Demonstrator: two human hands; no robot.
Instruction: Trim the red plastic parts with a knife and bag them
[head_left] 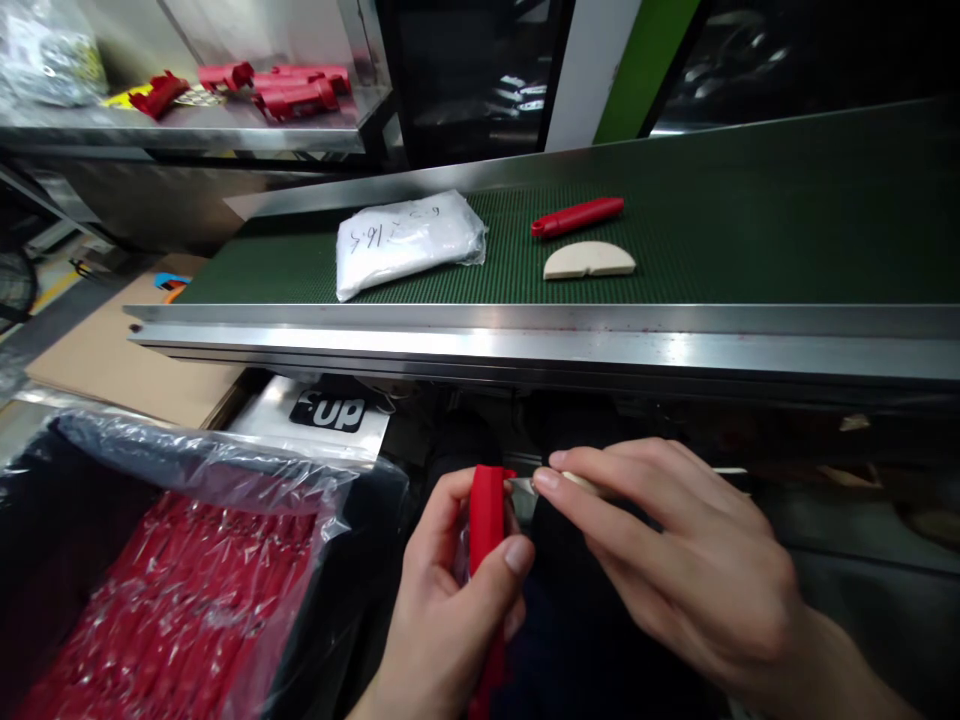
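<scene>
Two bare hands are held low in front of a green ribbed belt (697, 240), which is edged by a metal rail (480, 340) and spread across 12 o'clock. Behind it, dark panels are divided by a white and green strip (622, 70) at 1 o'clock, and a metal shelf (187, 135) bearing loose red pieces (296, 95) is seen at 11. Between thumb and curled fingers of the left hand (450, 605), a red part (487, 515) is grasped roughly upright; from the right hand (690, 550), it is found at 9 o'clock. By the right fingertips, a slim tool (579, 484) is pinched, its thin tip pointed at the part's upper end; whether contact is made cannot be told. From the left hand, a plastic-lined bin (187, 610) filled with red parts is placed at 9 o'clock, and a marked white bag (405, 245) is laid on the belt just short of 12. At 1, a pale half-round block (589, 261) is set near a red handle-shaped piece (577, 217). Straight access to the belt is crossed by the raised rail.
</scene>
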